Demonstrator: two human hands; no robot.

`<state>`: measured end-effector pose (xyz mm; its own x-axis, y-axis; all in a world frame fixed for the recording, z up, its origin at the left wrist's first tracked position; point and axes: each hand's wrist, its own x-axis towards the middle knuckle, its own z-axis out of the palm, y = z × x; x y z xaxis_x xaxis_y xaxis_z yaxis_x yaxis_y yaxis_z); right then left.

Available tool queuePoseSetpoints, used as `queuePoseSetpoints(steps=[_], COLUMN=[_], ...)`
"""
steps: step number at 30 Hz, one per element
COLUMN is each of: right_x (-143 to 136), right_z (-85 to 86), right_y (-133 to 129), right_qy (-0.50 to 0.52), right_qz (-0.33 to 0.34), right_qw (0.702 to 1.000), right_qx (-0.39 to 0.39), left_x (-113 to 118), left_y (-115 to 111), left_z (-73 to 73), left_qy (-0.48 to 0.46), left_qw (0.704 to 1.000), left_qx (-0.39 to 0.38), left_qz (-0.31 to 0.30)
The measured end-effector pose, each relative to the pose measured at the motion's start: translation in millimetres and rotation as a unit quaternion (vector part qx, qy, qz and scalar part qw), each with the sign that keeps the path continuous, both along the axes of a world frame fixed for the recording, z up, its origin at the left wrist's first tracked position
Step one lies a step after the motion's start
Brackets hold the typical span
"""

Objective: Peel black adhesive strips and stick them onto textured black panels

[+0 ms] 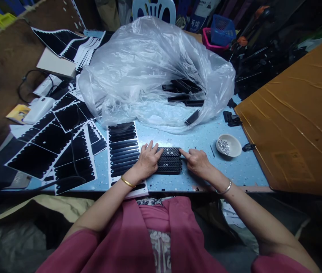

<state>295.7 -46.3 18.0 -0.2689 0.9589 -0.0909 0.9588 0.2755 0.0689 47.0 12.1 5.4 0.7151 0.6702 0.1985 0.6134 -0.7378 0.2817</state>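
While the right hand (197, 162) touches black strips (172, 164), a package (200, 21) reads "丙烯".

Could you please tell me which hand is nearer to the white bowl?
The right hand, left of the white bowl; the left hand is farther left, at the black pieces.

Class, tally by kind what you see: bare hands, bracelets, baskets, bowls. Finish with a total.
Hands: 2 (left hand, right hand)
Bracelets: 2 (gold bracelet, silver bracelet)
Baskets: 2 (pink basket, blue basket)
White bowl: 1
Total: 7
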Motion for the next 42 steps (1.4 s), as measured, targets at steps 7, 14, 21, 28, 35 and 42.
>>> queuePoseSetpoints(steps=[7,14,21,28,35,42], right_x=[-3.0,-0.9,5.2,6.7,8.0,9.1], right_z=[-2.6,-13.2,-22.3,-24.6,-23.8,-26.0], right_y=[1.6,2.8,1.6,1.7,3.7,6.8], right_qy=[0.004,0.034,0.057,0.069,0.087,0.199], right_qz=[0.028,0.047,0.076,0.082,0.090,0.072], right_qw=[0.999,0.998,0.995,0.993,0.991,0.974], right_qx=[-0.017,0.001,0.034,0.042,0.042,0.077], left_x=[-1.3,-17.8,-34.8,-38.8,-39.1,-33.8], left_y=[0.9,4.4,3.4,2.7,6.2,13.9], left_z=[0.6,3.1,4.8,-3.1,1.8,9.5], left_qy=[0.005,0.036,0.054,0.048,0.067,0.074], left_qw=[1.000,0.998,0.997,0.997,0.998,0.997], left_qx=[0.004,0.042,0.044,0.045,0.009,-0.022], left_qz=[-0.001,0.009,0.015,0.026,0.013,-0.002])
